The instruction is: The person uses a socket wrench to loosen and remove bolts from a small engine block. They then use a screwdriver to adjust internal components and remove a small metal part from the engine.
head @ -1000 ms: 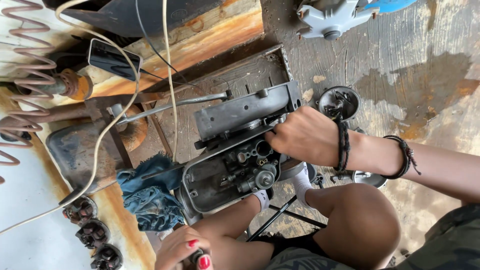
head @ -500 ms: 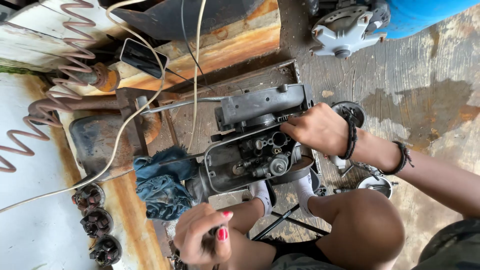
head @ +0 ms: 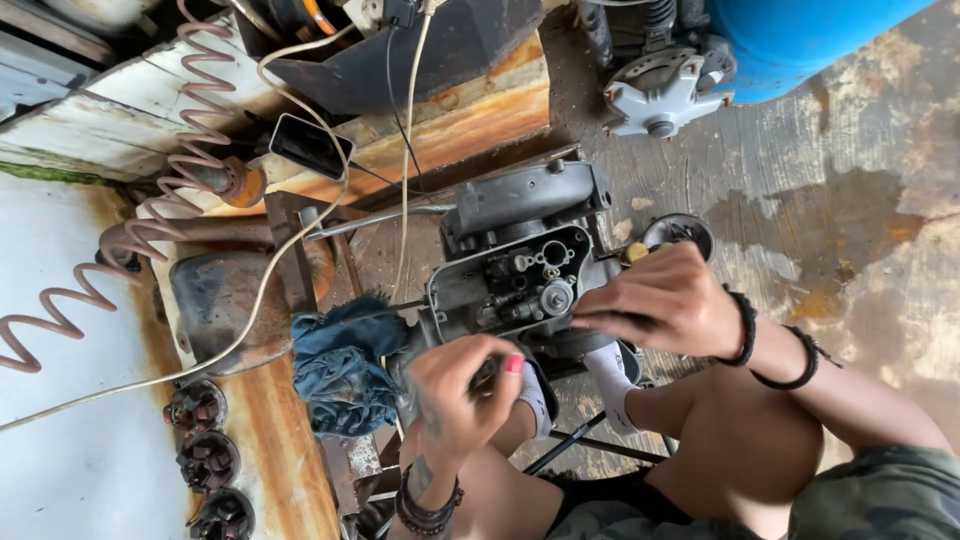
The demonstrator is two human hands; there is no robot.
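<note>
At the far left a pinkish coiled hose (head: 60,320) loops over the pale surface, and at about seven o'clock three dark round rotor-like parts (head: 208,460) lie in a row. Just right of them a crumpled blue rag (head: 340,365) lies touching the grey engine block (head: 520,270), which sits near the middle with its open side up, small carburettor-like fittings showing inside. The left hand (head: 462,395) comes in from six o'clock, its grip curled tight around something dark and slim, probably a tool handle; the tip is hidden, so I cannot tell what it is or whether it meets the metal. The block lies just beyond those knuckles, at twelve o'clock from them. The right hand (head: 665,300) comes from four o'clock, fingers pinched together and laid against the block's right edge, touching it; whether they hold a small part I cannot tell. By my judgement the step in hand is work on the fittings in the open cavity, one hand steadying, and any further move calls for keeping the block still and the tool square. At one o'clock a pale cast housing (head: 665,90) rests against a blue drum (head: 800,40).
</note>
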